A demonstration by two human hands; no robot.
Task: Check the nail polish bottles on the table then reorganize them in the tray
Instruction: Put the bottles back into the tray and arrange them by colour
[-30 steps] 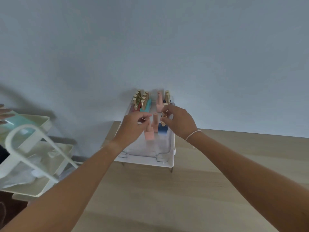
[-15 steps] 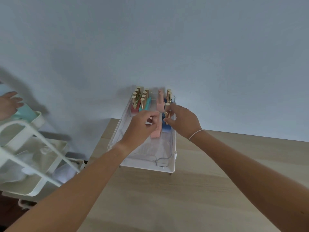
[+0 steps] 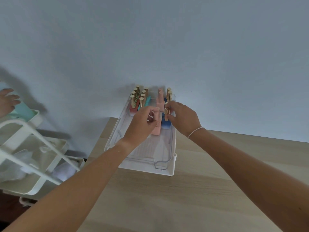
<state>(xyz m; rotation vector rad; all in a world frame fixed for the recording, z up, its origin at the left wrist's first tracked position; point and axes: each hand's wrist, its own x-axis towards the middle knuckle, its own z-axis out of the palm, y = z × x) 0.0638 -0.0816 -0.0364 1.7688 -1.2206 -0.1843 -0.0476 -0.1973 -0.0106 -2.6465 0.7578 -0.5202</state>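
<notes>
A clear tray (image 3: 164,162) sits on a white base at the far left of the wooden table. At its far end stand several nail polish bottles: gold-capped red and teal ones (image 3: 136,104) on the left, pink ones (image 3: 160,99) and gold-capped blue ones (image 3: 169,95) on the right. My left hand (image 3: 142,123) pinches the cap of a pink bottle (image 3: 156,129) standing in the tray. Beside it, my right hand (image 3: 183,119) grips the gold cap of a blue bottle (image 3: 165,125).
A cream-coloured tiered cart (image 3: 30,148) stands left of the table, holding white plastic bags and a teal item. Another person's hand (image 3: 7,101) reaches over the cart's top shelf. A pale wall rises directly behind the tray.
Both hands have shifted slightly with their bottles towards the far rows. The view has dropped, so the tray looks longer. The other person's hand has moved over the cart.
</notes>
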